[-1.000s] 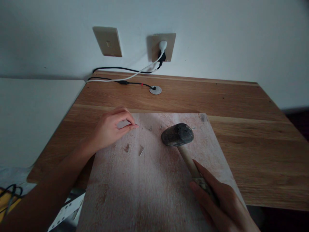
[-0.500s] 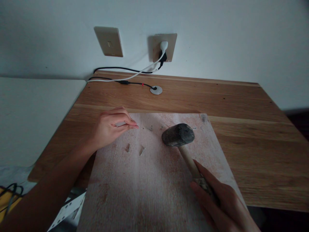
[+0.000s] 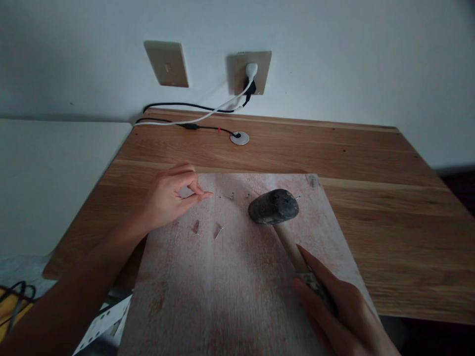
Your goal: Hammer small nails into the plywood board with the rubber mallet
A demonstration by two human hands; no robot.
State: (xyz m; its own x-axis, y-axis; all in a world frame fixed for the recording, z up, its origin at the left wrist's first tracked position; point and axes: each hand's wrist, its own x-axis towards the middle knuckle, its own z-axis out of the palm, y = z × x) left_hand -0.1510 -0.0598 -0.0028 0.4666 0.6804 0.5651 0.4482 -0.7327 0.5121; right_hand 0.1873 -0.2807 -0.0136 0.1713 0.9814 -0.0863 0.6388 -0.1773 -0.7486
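My right hand point(image 3: 336, 311) is wrapped round the handle of a rubber mallet point(image 3: 273, 206), whose dark head is over the upper right of a pale, worn board point(image 3: 222, 296). My left hand point(image 3: 172, 193) is closed in a pinch above the board's upper left; whatever is between the fingertips is too small to make out. Below its fingers are two small silver nails or screws, a left one point(image 3: 197, 227) and a right one point(image 3: 218, 231). A similar fastener point(image 3: 232, 196) shows farther back. Another point(image 3: 298, 198) pokes out at the right of the mallet head.
The board rests on a wooden desk point(image 3: 389, 227) against a white wall. White and black cables point(image 3: 191, 126) run along the desk's back to a wall outlet point(image 3: 261, 69) and a round cable grommet point(image 3: 239, 139). A white surface point(image 3: 55, 183) adjoins on the left.
The fingers of my left hand have shifted slightly, with the index finger now more bent against the thumb. My right hand and the mallet stay in place.
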